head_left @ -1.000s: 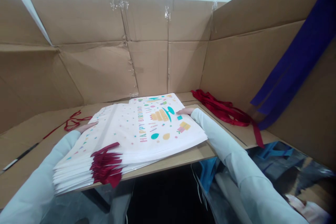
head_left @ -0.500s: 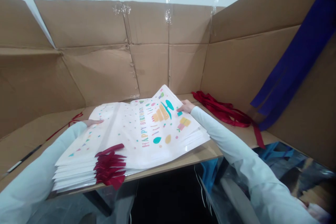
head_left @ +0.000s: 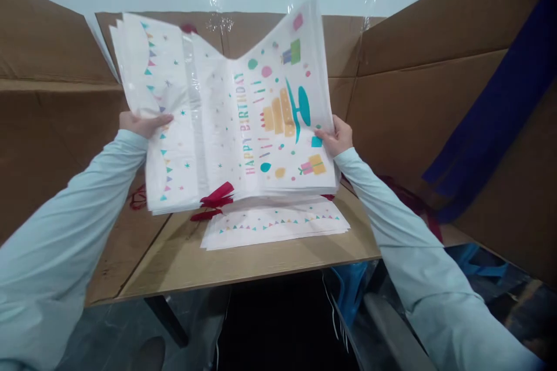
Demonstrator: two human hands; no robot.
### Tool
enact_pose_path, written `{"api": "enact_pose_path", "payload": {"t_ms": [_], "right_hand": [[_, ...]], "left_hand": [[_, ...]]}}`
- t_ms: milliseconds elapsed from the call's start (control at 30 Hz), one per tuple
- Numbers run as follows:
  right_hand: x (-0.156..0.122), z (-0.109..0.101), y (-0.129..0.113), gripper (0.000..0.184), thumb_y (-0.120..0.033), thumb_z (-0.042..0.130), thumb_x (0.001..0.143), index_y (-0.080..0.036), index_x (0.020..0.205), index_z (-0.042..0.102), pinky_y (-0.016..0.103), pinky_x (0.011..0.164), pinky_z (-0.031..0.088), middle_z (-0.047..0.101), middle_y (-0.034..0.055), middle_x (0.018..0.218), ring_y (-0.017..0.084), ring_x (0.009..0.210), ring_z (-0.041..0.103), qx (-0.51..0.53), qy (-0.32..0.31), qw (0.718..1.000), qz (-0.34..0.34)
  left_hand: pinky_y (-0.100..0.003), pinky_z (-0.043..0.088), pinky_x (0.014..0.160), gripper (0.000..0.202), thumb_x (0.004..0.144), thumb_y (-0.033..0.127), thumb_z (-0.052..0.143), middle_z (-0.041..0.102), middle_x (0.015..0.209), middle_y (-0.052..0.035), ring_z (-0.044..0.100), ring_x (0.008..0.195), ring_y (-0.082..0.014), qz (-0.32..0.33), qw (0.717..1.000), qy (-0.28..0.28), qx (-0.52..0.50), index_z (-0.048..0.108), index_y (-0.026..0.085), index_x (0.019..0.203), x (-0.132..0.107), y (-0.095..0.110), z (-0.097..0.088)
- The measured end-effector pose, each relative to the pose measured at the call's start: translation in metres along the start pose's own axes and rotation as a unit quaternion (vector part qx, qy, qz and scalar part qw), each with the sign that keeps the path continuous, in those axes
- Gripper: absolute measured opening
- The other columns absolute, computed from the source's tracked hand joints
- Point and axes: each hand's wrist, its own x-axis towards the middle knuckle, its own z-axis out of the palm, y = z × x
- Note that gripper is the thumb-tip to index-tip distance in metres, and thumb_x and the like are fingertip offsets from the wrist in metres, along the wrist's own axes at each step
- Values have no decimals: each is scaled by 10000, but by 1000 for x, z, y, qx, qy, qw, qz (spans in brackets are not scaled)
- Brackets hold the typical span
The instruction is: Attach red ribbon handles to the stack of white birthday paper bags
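Both my hands hold a thick stack of white paper gift bags up in the air, printed with "HAPPY BIRTHDAY", a cake and bunting. My left hand grips the stack's left side, and my right hand grips its right side. Dark red ribbon handles hang from the stack's lower edge. Beneath it, a lower pile of flat white bags with bunting print lies on the tan board, touched by neither hand.
Brown cardboard walls surround the board on the back and sides. A bundle of red ribbon lies partly hidden behind my right forearm, and a thin red ribbon lies at left. Dark blue strips hang at right.
My hands have lifted the stack of bags off the board and tilted it upright toward me. A lower pile of bags now shows beneath it.
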Motion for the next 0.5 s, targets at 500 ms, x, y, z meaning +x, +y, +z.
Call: {"api": "enact_pose_path", "payload": {"t_ms": [500], "right_hand": [[-102,20,59,337,-352,457,822,-175,1108,469,194,741,444,642,44,931,144,806,604,-90,20,989,112]], "left_hand": [[-274,515,754,473,538,276,763,646,970,-95,588,877,-188,-122,991,-26,-46,613,12,900,-67,-84,56]]}}
